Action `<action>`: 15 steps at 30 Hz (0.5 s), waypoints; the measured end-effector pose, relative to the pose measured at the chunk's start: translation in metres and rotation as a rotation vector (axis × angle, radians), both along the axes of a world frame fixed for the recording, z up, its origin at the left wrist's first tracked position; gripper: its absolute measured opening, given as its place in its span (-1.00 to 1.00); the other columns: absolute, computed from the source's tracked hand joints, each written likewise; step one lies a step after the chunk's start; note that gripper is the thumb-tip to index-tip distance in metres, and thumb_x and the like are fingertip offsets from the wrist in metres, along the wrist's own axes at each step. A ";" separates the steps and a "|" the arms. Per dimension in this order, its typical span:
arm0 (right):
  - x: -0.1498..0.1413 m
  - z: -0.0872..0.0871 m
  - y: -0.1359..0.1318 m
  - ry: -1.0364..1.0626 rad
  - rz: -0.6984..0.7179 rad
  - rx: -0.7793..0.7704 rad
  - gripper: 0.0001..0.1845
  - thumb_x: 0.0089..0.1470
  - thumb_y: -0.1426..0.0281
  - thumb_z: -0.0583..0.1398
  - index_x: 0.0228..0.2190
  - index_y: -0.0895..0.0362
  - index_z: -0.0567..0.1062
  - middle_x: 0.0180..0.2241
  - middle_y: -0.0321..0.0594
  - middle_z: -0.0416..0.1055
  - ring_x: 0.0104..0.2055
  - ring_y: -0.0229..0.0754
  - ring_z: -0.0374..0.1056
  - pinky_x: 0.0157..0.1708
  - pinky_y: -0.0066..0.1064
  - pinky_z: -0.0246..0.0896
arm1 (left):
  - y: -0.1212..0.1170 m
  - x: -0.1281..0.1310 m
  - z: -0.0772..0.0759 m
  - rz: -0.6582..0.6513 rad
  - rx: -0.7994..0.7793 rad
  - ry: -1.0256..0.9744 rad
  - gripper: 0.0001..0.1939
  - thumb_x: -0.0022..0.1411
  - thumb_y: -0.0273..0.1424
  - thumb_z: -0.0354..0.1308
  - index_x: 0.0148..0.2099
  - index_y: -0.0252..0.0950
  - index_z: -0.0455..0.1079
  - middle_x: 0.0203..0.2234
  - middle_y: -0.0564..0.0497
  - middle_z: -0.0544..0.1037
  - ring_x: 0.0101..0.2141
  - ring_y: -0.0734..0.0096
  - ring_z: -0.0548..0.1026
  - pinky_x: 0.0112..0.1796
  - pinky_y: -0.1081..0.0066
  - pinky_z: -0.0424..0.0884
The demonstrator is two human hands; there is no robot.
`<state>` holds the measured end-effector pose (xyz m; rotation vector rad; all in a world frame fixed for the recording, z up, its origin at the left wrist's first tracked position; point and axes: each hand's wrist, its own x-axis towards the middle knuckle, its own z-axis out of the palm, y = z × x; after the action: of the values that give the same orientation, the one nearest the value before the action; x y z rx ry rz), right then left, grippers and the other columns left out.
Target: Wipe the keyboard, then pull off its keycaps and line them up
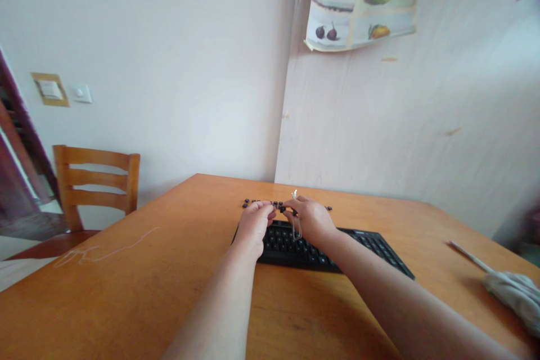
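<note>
A black keyboard [295, 247] lies on the wooden table, partly covered by both of my hands and my right forearm. Above its back left part, my left hand [255, 225] is closed in a pinch, and what its fingertips hold, if anything, is too small to make out. Close beside it, my right hand [310, 216] pinches a small black keycap [282, 210] between thumb and fingers. The same hand also holds a wire keycap puller [297, 229], its thin loop hanging below the palm. Several loose black keycaps [246, 202] lie behind the keyboard, some hidden by my hands.
The wooden table [177, 270] reaches back to the wall. At the right edge rests a greyish cloth bundle [512, 292] with a thin pale stick [470, 256] by it. A wooden chair [99, 180] stands at the left. A fruit picture sheet [358, 5] hangs above.
</note>
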<state>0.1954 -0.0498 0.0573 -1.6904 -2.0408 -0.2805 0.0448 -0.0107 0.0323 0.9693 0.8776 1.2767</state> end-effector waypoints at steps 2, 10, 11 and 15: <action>0.008 0.000 0.009 -0.025 -0.031 -0.021 -0.74 0.19 0.30 0.14 -0.14 0.02 0.57 -0.23 -0.14 0.46 -0.18 -0.14 0.36 -0.23 -0.42 0.16 | 0.001 -0.002 0.001 0.081 0.004 0.058 -0.79 -0.04 -0.35 0.21 -0.30 -0.32 0.43 -0.43 -0.04 0.57 -0.36 0.40 0.53 -0.34 0.45 0.34; 0.035 -0.012 0.049 -0.178 -0.140 -0.186 -0.74 0.18 0.36 0.12 -0.18 0.08 0.59 -0.21 -0.03 0.43 -0.13 -0.05 0.35 -0.23 -0.35 0.18 | 0.001 -0.006 0.002 0.156 -0.008 0.097 -0.78 -0.09 -0.32 0.23 -0.35 -0.32 0.42 -0.48 -0.03 0.55 -0.41 0.40 0.50 -0.38 0.44 0.30; 0.036 -0.015 0.053 -0.200 -0.145 -0.203 -0.73 0.19 0.36 0.12 -0.18 0.09 0.59 -0.20 -0.02 0.42 -0.12 -0.04 0.35 -0.23 -0.34 0.19 | 0.001 -0.006 0.003 0.157 -0.011 0.098 -0.78 -0.09 -0.32 0.23 -0.35 -0.33 0.42 -0.48 -0.03 0.55 -0.41 0.41 0.50 -0.39 0.44 0.29; 0.036 -0.021 0.065 -0.245 -0.141 -0.239 -0.72 0.19 0.35 0.11 -0.18 0.11 0.59 -0.18 0.02 0.41 -0.09 0.00 0.34 -0.23 -0.32 0.21 | 0.000 -0.006 0.004 0.162 -0.028 0.100 -0.78 -0.08 -0.32 0.21 -0.34 -0.33 0.42 -0.45 -0.03 0.56 -0.40 0.42 0.50 -0.38 0.45 0.29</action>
<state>0.2311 0.0148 0.0362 -2.0374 -2.2058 -0.3131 0.0387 -0.0106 0.0367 0.9617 1.0666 1.3575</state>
